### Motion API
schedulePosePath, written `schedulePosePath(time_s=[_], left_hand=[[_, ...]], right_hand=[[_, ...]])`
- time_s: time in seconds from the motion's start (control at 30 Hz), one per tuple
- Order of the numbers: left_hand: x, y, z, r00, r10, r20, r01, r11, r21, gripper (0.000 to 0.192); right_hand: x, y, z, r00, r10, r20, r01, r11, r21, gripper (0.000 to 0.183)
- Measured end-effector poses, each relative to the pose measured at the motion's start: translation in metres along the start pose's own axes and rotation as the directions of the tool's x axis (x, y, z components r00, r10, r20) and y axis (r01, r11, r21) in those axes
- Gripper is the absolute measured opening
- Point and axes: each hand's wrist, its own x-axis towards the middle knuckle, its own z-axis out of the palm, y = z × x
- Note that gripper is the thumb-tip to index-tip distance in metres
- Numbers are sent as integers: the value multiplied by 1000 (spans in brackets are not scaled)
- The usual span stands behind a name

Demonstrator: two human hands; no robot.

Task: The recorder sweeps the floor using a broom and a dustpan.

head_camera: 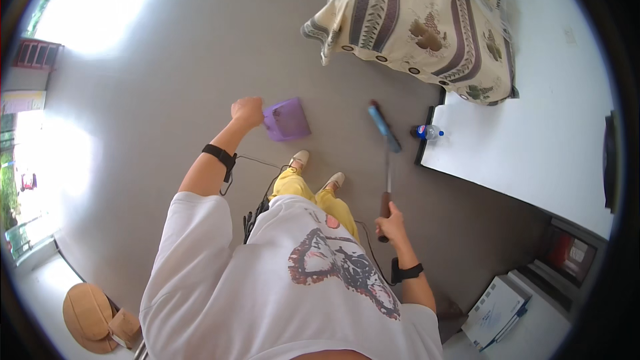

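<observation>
My left hand (247, 111) grips the near end of a purple plastic dustpan (287, 121); its handle is mostly hidden by my fist. Dark bits of debris show inside the pan. My right hand (392, 223) is closed around the brown grip of a brush broom (389, 172) with a thin metal shaft. At its far end the blue brush head (384, 127) is slightly blurred, over the grey floor (340, 125) to the right of the dustpan and apart from it. My beige shoes (300, 158) stand between the two tools.
A plastic bottle (429, 132) with a blue cap stands by the black baseboard of a white wall (500, 150). A patterned cloth (425, 25) drapes a table at top right. A printed box (497, 305) sits lower right, a cardboard box (124, 327) lower left. Cables (257, 215) hang beside me.
</observation>
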Motion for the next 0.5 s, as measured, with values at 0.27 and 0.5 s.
schedulePosePath(time_s=[0.27,0.5], left_hand=[[7,7,-1,991,73,-112,-71,997,24,35],[0,3,2,996,71,-58,-68,996,53,31]], right_hand=[[-45,-4,-2,954,33,297,-110,963,245,74],[-104,55,-12,972,21,236,-114,915,387,69]])
